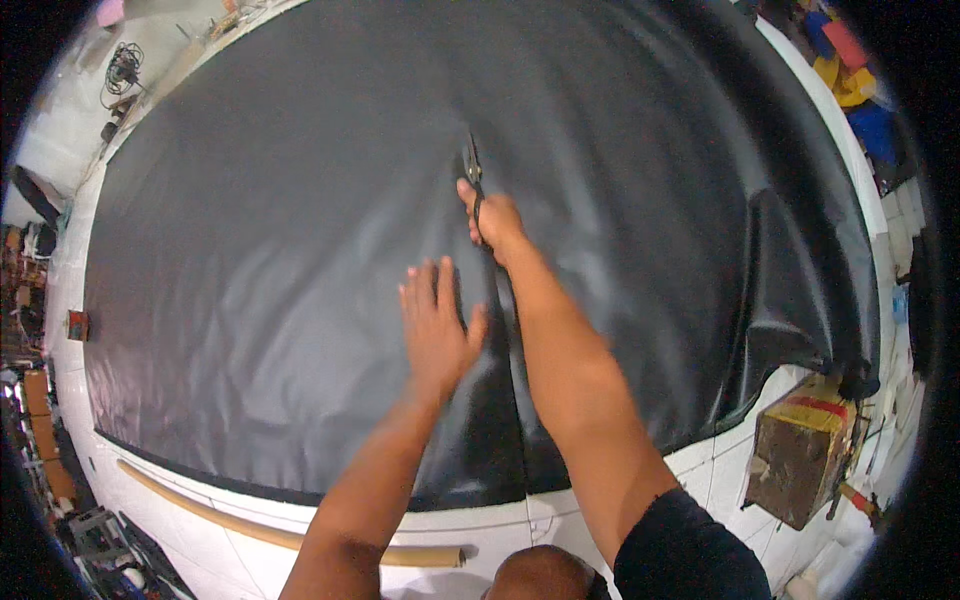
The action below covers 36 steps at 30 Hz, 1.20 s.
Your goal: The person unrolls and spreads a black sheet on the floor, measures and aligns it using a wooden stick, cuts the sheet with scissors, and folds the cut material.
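Head view: right hand [495, 220] grips scissors [474, 165], apparently mid-cut through the black sheet [260, 230], left hand [437, 332] spread over it; cutting onward likely needs it smooth

From here, a hand could pass over the black sheet [250, 220] on the left. Mid-sheet, the left hand [437, 330] and the right hand [500, 220] with scissors [473, 160] block; at right, folds [768, 260] and a box [795, 460].

Tiled floor [240, 560] — black sheet [340, 220], tube [250, 526]
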Each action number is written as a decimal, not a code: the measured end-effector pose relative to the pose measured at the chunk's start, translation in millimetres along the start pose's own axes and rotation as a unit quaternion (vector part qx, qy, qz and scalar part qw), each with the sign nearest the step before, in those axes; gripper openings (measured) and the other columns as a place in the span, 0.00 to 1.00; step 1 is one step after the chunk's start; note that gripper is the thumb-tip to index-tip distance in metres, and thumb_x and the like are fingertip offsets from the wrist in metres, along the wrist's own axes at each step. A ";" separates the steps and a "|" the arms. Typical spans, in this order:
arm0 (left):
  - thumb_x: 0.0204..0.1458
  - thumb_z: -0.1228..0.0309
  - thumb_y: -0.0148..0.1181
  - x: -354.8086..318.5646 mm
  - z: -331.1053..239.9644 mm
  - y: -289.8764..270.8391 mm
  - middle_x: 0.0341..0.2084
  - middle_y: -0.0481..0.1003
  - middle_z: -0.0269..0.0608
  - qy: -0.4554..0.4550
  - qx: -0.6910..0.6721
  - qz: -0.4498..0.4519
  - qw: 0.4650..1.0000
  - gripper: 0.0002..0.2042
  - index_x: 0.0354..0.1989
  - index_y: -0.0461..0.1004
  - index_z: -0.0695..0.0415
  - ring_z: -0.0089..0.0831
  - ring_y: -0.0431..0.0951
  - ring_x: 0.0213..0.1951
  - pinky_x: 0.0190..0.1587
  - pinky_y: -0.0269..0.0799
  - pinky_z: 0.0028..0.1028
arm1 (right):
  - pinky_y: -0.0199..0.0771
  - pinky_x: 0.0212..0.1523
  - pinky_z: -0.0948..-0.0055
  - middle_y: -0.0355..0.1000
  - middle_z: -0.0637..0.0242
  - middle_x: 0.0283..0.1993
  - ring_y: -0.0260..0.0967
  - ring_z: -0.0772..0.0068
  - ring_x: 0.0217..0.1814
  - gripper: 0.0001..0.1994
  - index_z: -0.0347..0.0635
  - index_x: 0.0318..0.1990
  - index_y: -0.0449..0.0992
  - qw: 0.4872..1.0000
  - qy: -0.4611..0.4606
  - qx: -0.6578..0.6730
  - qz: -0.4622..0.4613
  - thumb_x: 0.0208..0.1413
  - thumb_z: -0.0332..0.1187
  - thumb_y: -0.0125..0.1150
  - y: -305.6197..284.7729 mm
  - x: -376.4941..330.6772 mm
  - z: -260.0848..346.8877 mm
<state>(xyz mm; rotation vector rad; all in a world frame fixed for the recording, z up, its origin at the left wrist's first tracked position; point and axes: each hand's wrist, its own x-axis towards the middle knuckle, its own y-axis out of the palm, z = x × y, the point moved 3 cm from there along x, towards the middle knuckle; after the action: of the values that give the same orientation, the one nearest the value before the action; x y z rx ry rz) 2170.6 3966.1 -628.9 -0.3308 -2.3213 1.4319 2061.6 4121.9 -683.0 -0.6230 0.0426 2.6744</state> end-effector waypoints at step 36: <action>0.48 0.50 0.54 50.9 48.0 58.1 0.65 0.51 0.66 -0.083 0.055 0.171 0.980 0.38 0.64 0.57 0.63 0.64 0.47 0.67 0.65 0.38 0.61 | 0.59 0.19 0.75 0.61 0.72 0.15 0.58 0.79 0.15 0.24 0.45 0.21 0.64 0.999 0.049 0.007 -0.009 0.55 0.55 0.60 22.5 161.0 88.8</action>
<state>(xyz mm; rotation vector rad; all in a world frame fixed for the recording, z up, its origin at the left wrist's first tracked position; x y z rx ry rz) 2103.4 3974.0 -689.6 -0.6244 -2.3862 1.8048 1883.2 4170.7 -673.7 -0.7468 0.0823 2.6219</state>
